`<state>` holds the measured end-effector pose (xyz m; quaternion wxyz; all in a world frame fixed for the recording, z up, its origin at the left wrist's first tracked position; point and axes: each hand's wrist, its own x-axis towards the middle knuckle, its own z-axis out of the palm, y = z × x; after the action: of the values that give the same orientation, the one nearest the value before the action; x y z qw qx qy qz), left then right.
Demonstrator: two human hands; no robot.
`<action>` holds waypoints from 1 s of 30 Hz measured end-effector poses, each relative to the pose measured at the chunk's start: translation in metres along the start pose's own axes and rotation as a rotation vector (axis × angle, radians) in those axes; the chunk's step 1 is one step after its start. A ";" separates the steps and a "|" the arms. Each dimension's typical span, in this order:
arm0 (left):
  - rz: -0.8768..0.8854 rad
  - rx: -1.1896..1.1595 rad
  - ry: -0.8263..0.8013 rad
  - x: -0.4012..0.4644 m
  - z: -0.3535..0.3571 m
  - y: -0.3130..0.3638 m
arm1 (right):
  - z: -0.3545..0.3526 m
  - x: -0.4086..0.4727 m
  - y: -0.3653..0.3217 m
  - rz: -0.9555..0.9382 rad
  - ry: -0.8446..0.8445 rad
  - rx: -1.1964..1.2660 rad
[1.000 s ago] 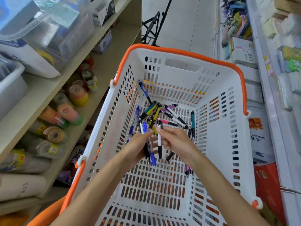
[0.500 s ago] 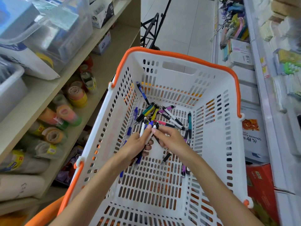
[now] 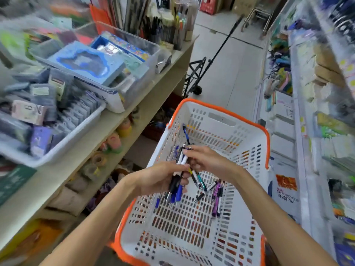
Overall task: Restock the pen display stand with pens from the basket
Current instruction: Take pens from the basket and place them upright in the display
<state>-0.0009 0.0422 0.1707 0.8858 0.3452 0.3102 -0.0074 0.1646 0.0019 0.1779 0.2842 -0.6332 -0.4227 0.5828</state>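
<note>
A white basket with an orange rim (image 3: 267,143) sits below me between two shelves. Over its middle, my left hand (image 3: 159,178) grips a bunch of pens (image 3: 177,181), white, black and blue, their tips pointing down. At the top ends of that bunch my right hand (image 3: 209,162) pinches the pens and also holds a few more pens (image 3: 198,179) under its palm. Loose pens remain in the basket: purple ones (image 3: 216,196) on the floor at the right and a blue one (image 3: 186,134) leaning on the far wall. No pen display stand is clearly identifiable.
A beige shelf unit (image 3: 107,127) runs along the left with clear bins of stationery (image 3: 107,60), a white tray of packets (image 3: 57,120) and tape rolls (image 3: 115,143) below. Stocked shelves (image 3: 315,104) line the right. A black folding trolley (image 3: 197,77) stands on the tiled aisle ahead.
Both hands have lifted a gathered bunch of pens up off the basket floor. The camera has tilted up, so the upper left shelf and the aisle show.
</note>
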 end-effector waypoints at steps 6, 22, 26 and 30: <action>0.114 0.059 0.092 -0.097 -0.019 0.027 | 0.065 -0.001 -0.085 -0.094 -0.053 -0.132; 0.568 -0.354 0.359 -0.357 -0.111 0.023 | 0.310 -0.003 -0.263 -0.295 -0.019 -0.301; 0.595 -0.453 0.279 -0.398 -0.120 0.013 | 0.349 -0.004 -0.277 -0.242 -0.109 -0.389; 0.601 -0.442 0.272 -0.430 -0.124 0.002 | 0.382 -0.007 -0.284 -0.245 -0.235 -0.380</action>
<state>-0.4154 0.0340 0.3399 0.8523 0.2195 0.3038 0.3649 -0.2669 0.0814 0.3625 0.1774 -0.5472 -0.6282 0.5238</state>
